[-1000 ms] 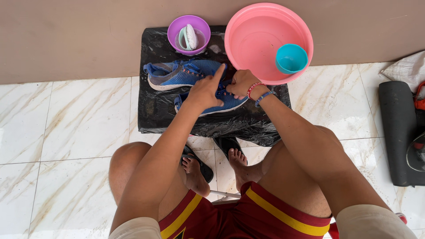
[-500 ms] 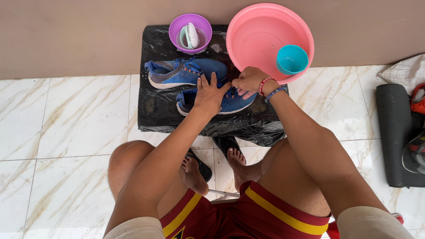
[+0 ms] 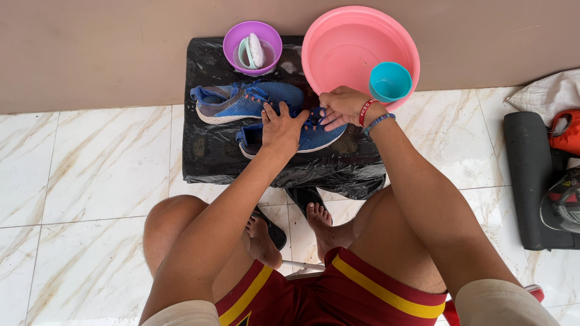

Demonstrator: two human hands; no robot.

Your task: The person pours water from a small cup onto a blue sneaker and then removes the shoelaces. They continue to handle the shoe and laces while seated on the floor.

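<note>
Two blue sneakers lie on a black plastic sheet (image 3: 208,151) spread over the floor by the wall. The far sneaker (image 3: 248,101) lies on its side, untouched. My left hand (image 3: 281,128) presses flat on the middle of the near sneaker (image 3: 314,137), fingers spread. My right hand (image 3: 341,105) pinches that sneaker's laces near the toe end; red and blue bands circle that wrist.
A pink basin (image 3: 350,45) holds a teal cup (image 3: 389,80) at the back right. A purple bowl (image 3: 235,36) holds a scrub brush (image 3: 252,51). A dark rolled mat (image 3: 531,175), a white sack and a red item sit at right. My feet rest on black sandals.
My left hand has shifted from gripping the near sneaker to lying flat on it. My right hand has moved slightly right along the laces. The view shifted a little.
</note>
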